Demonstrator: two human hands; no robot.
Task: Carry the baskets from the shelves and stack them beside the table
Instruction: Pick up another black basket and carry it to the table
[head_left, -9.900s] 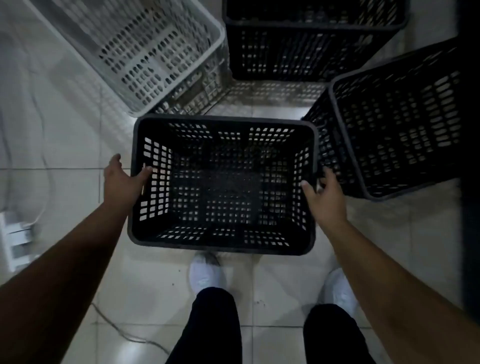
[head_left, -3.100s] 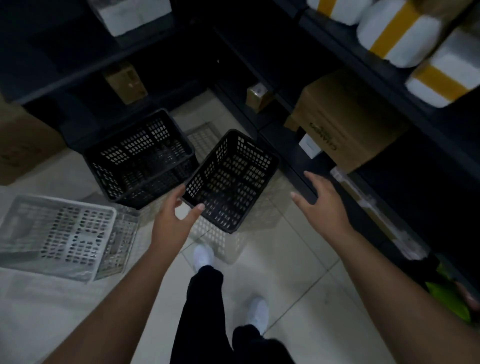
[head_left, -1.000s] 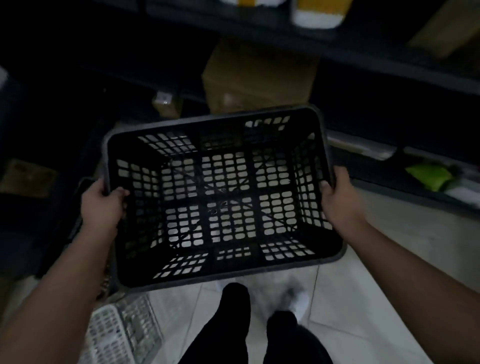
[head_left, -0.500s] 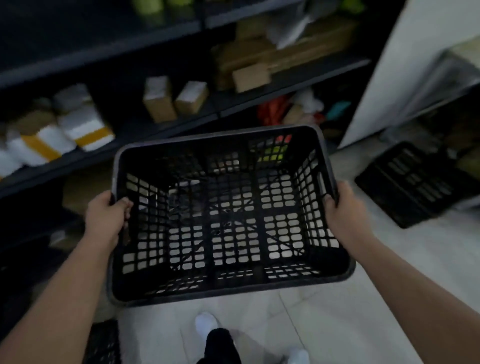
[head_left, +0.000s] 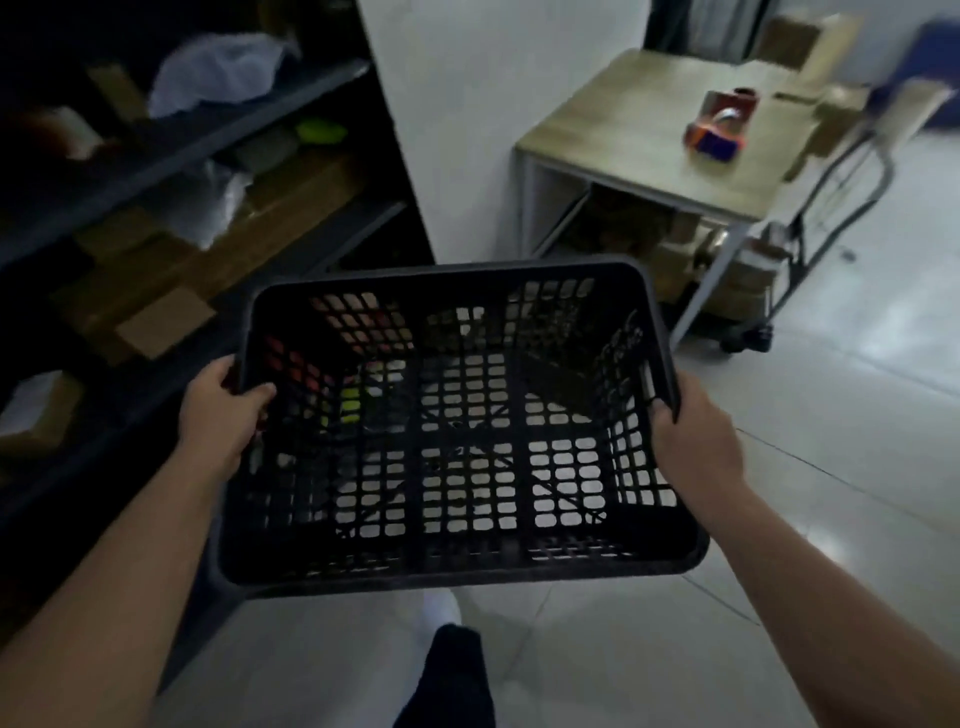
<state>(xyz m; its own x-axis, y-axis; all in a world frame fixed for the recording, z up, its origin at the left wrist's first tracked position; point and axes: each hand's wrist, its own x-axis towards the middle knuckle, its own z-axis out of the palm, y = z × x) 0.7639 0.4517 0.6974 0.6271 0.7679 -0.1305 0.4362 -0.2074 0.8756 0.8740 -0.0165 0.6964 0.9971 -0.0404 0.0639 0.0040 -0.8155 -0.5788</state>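
I hold an empty black perforated basket (head_left: 457, 564) level in front of me, above the tiled floor. My left hand (head_left: 218, 415) grips its left rim and my right hand (head_left: 693, 434) grips its right rim, fingers curled inside. Ahead to the right stands a small wooden-topped table (head_left: 628, 135) on metal legs, against a white wall. Dark shelves (head_left: 171, 156) with boxes and bags run along my left. No other baskets are visible.
A tape dispenser (head_left: 719, 124) sits on the table. Cardboard boxes (head_left: 675, 249) lie under it, and a folding trolley (head_left: 810, 228) stands at its right side. Pale tiled floor (head_left: 831, 415) extends to the right. My foot (head_left: 441, 608) shows below the basket.
I have turned right with the basket held in both hands. The shelves have slid to the left and the table and white wall have come into view.
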